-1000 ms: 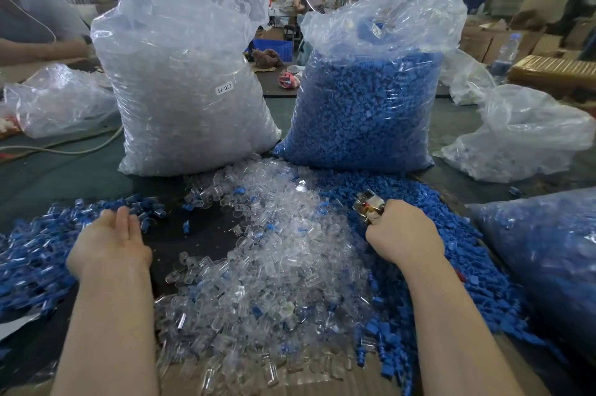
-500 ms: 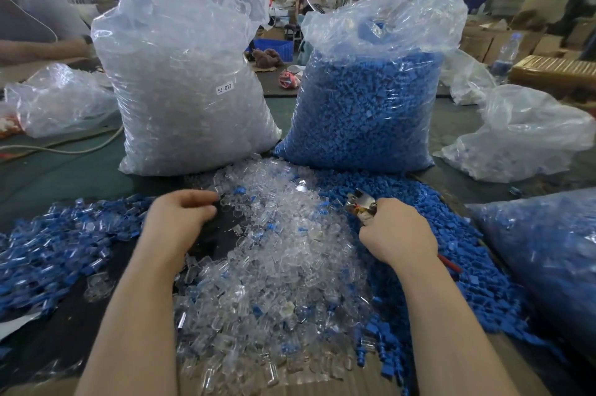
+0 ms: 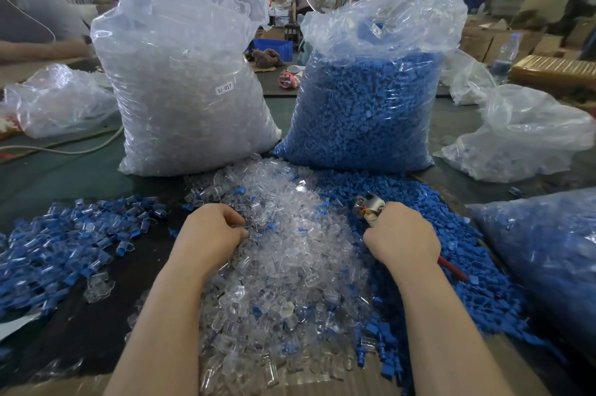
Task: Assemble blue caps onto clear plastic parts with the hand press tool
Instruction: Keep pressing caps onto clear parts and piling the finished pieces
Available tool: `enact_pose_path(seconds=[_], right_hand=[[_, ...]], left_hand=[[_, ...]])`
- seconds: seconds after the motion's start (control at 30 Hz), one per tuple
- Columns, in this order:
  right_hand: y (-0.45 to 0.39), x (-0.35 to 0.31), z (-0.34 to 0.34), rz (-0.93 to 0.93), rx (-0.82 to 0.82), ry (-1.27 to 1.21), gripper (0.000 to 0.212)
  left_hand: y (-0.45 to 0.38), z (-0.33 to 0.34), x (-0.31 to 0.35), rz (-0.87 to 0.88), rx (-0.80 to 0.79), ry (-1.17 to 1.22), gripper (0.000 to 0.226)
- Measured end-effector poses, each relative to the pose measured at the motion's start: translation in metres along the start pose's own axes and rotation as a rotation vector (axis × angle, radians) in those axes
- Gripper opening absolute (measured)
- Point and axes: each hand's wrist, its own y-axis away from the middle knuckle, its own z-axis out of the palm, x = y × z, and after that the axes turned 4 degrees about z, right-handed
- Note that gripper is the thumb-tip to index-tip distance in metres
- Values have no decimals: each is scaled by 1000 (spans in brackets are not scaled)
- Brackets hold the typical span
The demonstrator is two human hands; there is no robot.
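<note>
Gripping the hand press tool (image 3: 371,207), the right hand (image 3: 401,236) waits; the left hand (image 3: 211,231), fingers curled into the clear-part pile (image 3: 290,250), should pinch one part, grip unclear.

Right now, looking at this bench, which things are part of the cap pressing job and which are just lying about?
Part of the job:
hand press tool gripped by the right hand
clear parts pile under the left hand
loose blue caps
finished pieces
both big bags

Lying about:
water bottle
white cable
blue crate
</note>
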Motion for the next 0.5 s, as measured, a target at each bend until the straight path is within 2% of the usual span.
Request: enact_pose_path(seconds=[0.1,0.23,0.37,0.5], right_hand=[[-4,2,-5,-12,-17,-64,17],[-3,-3,-9,-35,-166,-84,7],[0,-3,-9,-26,-132,-10,11],[1,-2,-8,-37,-121,-4,12]], left_hand=[[0,1,3,4,9,122,9],[3,2,10,24,20,323,12],[5,0,16,20,-8,472,11],[7,1,24,39,-38,512,18]])
